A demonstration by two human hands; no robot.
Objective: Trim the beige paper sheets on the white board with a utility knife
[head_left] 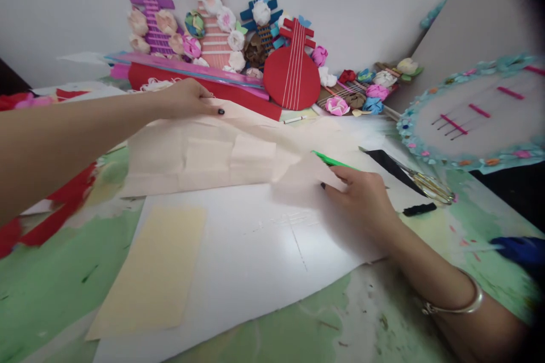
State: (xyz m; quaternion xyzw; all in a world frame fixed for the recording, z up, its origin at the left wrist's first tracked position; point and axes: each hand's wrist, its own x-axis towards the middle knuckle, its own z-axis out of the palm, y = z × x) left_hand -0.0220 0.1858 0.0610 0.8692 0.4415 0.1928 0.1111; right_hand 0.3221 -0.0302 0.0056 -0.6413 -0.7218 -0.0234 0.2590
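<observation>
Left grip [186, 99] and right grip [365, 199] each pinch the creased, pale pink paper [159, 150].

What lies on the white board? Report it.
A yellow sheet lies on the left of the board. Pale creased paper covers the far part; what is beneath either cannot be seen.

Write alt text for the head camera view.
A person's left hand touches the far edge of creased pale paper, while the right hand pinches a pale flap above a white board. Behind are colorful model lutes and paper flowers.
</observation>
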